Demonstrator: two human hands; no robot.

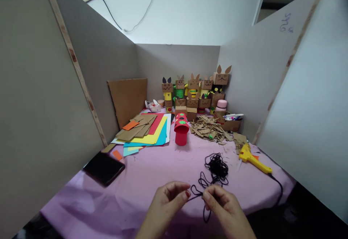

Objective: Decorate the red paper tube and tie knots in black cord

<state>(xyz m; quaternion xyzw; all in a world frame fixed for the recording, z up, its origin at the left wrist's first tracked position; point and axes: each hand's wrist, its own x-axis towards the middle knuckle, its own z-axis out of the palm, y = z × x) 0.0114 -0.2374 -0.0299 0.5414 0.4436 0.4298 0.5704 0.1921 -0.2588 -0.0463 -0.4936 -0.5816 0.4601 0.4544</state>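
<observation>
My left hand (169,200) and my right hand (220,203) are close together at the near edge of the table. Both pinch a thin black cord (216,168). Between my fingertips the cord forms a small loop, and one end hangs down below my right hand. The rest of the cord lies in a loose tangle on the pink cloth (152,166) just beyond my hands. Both hands are closed on the cord.
A red paper cup figure (181,129) stands mid-table. Coloured paper and cardboard pieces (144,130) lie at left, a dark tablet (103,168) nearer. Cardboard scraps (208,127) and a yellow glue gun (254,158) lie at right. Cardboard box figures (195,92) line the back wall.
</observation>
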